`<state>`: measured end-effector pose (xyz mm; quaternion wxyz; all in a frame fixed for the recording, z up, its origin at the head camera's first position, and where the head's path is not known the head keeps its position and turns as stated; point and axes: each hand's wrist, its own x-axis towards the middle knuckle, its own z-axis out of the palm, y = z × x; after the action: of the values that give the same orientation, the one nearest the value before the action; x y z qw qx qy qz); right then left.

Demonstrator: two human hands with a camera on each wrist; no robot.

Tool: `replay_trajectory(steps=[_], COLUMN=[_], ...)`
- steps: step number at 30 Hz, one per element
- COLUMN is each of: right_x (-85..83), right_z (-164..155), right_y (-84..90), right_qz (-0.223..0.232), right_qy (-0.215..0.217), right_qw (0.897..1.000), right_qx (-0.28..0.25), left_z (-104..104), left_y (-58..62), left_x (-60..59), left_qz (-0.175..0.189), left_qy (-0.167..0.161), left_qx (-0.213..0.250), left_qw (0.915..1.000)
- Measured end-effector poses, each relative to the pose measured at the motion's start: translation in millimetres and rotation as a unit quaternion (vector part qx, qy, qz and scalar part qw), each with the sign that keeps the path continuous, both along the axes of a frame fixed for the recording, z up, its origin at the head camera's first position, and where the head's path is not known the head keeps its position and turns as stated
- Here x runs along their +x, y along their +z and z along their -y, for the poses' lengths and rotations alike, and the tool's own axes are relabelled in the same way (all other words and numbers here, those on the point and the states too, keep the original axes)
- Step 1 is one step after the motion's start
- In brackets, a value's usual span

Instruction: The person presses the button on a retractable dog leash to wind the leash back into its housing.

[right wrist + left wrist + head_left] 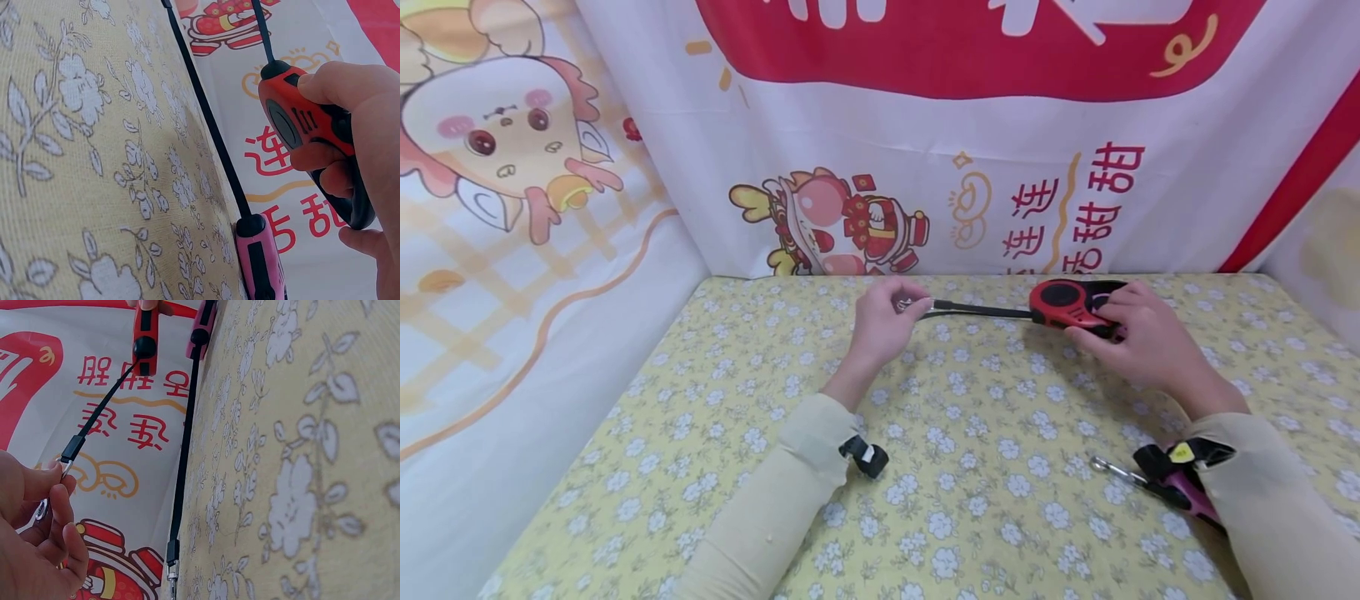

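Floral tablecloth (970, 467) beneath hands (882, 327) (1144, 343) well apart

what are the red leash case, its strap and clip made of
Red leash case: probably hard plastic, smooth with slight sheen, moulded ridges. Strap: likely woven webbing, matte black and flat, though no weave shows. Clip: seemingly metal, silvery with bright glints, partly hidden.

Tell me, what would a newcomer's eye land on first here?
Probably the red-and-black plastic leash reel in the person's right fingers, its flat black strap reaching to the shiny metal clip pinched by the left fingers. Next, perhaps, the pink-and-black plastic reel lower down, near the yellow floral tablecloth. High on the white cloth backdrop, a bold red panel stands out.
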<state>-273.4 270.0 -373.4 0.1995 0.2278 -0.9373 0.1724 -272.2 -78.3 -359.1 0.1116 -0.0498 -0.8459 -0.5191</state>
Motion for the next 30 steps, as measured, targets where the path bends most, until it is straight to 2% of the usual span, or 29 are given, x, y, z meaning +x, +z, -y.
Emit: replay_trajectory(steps=[15, 22, 30], right_x=[-1.6, -0.1, 0.0], right_z=[1.2, 1.7, 4.1], right_y=[-2.9, -3.2, -3.0], right_qz=[-0.014, 0.000, 0.021], right_qy=[0.011, 0.010, 0.008], right_qw=[1.000, 1.000, 1.000], right_qx=[-0.002, 0.000, 0.005], left_z=[-2.7, -3.9, -4.7], left_y=[0.0, 0.0, -2.3], left_x=[1.3, 1.8, 0.8], left_qz=[0.013, 0.027, 0.025], left_qy=[-0.010, -0.018, -0.024], left_qx=[-0.015, -0.019, -0.025], left_qw=[0.9998, 0.9993, 0.9991])
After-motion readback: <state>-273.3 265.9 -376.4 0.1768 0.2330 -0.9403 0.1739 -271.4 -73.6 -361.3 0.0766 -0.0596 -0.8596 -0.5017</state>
